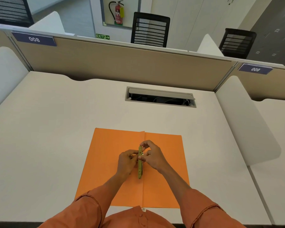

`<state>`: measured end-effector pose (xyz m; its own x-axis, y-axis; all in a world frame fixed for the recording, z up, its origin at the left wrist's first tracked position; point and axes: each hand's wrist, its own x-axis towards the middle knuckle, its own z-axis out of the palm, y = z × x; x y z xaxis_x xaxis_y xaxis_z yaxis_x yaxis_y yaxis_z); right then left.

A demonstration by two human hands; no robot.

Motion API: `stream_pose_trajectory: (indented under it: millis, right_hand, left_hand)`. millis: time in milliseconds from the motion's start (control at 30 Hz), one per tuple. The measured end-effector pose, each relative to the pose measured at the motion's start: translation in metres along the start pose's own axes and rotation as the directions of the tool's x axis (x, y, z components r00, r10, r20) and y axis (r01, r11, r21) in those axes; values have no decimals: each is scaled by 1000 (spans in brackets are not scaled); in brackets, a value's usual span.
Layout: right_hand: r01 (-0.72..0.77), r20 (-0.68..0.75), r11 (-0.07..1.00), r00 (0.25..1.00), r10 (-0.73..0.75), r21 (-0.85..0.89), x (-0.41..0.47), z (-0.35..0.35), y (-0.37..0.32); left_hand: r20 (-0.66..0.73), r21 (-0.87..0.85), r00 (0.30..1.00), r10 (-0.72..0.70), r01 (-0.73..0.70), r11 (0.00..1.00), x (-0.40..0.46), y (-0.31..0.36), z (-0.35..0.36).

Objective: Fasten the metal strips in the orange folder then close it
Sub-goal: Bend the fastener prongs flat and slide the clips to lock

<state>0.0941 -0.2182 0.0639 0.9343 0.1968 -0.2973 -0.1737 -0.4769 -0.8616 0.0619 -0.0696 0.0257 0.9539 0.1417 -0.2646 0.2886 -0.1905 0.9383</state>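
I see a pale table (56, 129) carrying the orange folder (105, 162), which lies open and flat near its front edge.

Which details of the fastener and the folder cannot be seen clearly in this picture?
- Head view: the middle of the metal strip is covered by the left hand and the right hand, so whether its prongs are bent down cannot be told.
- The holes and any prongs are too small to make out.
- The near edge of the orange folder is partly hidden by the sleeves.
- The cable box interior is too dark.
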Motion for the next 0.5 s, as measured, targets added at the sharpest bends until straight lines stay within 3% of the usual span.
stream_pose_trajectory:
  millis: [500]
  right_hand:
    - [-22,-22,1000,1000,23,22,-4,0,-5]
  left_hand:
    - [-24,51,998,61,-60,997,5,-3,2]
